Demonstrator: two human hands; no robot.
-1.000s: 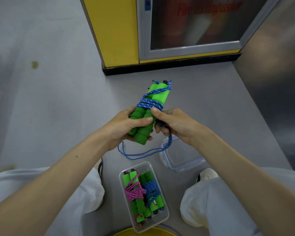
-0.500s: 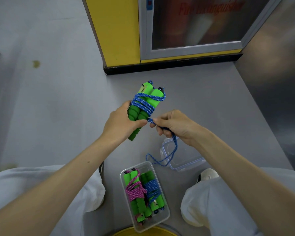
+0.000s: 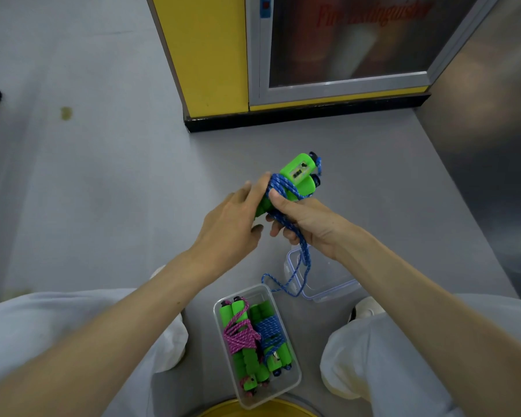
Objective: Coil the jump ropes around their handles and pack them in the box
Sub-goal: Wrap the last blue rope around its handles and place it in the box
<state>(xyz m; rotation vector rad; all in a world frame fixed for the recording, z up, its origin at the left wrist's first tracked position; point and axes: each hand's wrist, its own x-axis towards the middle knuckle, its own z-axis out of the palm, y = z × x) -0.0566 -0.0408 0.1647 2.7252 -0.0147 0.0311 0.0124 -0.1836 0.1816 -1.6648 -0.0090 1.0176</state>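
Note:
I hold a pair of green foam handles [image 3: 298, 179] up over the floor, partly wound with blue rope [image 3: 278, 183]. My left hand [image 3: 232, 224] grips the lower ends of the handles. My right hand [image 3: 304, 218] pinches the rope against them, and a loose loop [image 3: 298, 275] hangs down from it. Below, between my knees, a clear plastic box [image 3: 294, 382] holds two coiled ropes with green handles, one pink [image 3: 241, 334] and one blue [image 3: 268, 329].
The box's clear lid [image 3: 328, 284] lies on the grey floor just right of the box, under the hanging loop. A yellow cabinet with a glass door [image 3: 343, 40] stands ahead. A yellow round rim [image 3: 253, 409] shows at the bottom edge.
The handles have swung so their tops point up and right. My right hand has come back up against them with the rope, and the hanging loop has shortened.

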